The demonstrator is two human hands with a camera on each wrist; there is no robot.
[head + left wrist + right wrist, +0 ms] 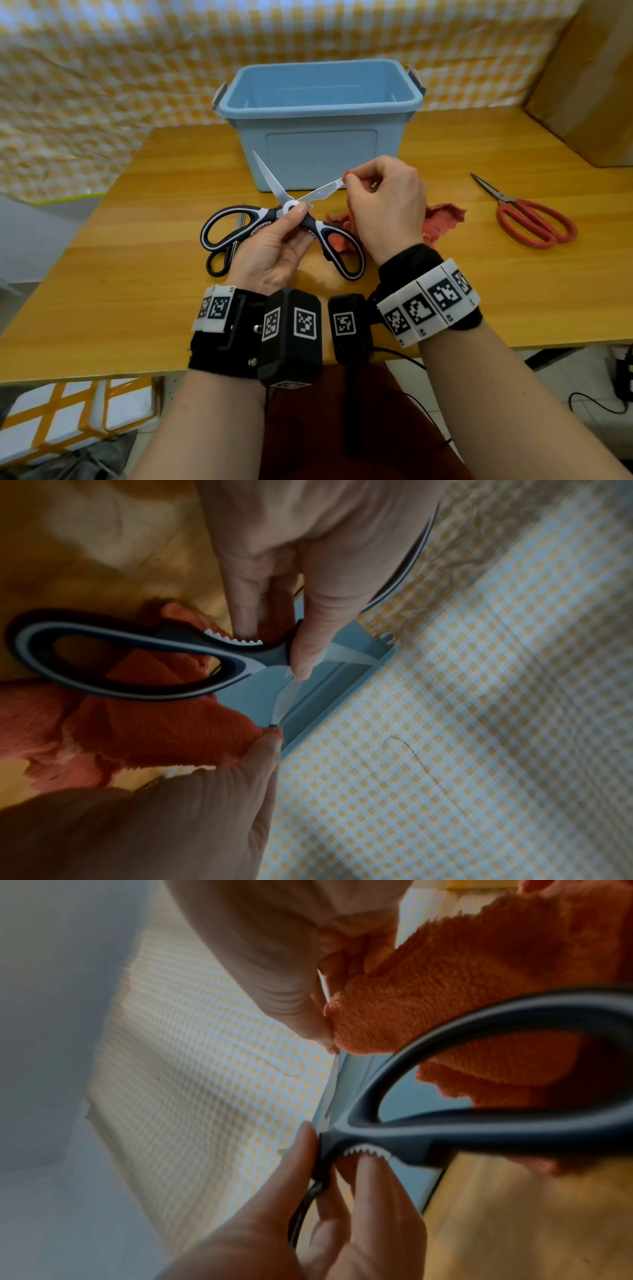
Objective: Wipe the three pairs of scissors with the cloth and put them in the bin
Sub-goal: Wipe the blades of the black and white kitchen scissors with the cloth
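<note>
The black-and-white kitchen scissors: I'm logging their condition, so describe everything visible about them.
The black-and-white kitchen scissors have shiny steel blades, black loop handles trimmed in white and toothed inner grips. They are held wide open above the wooden table, in front of the blue bin. The left hand pinches them at the pivot; the right hand pinches one blade tip through the red cloth.

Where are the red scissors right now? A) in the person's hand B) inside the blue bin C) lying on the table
C: the red scissors lie on the table, off to the right of the blue bin, and neither hand touches them; the left hand holds the black and white scissors instead.
</note>
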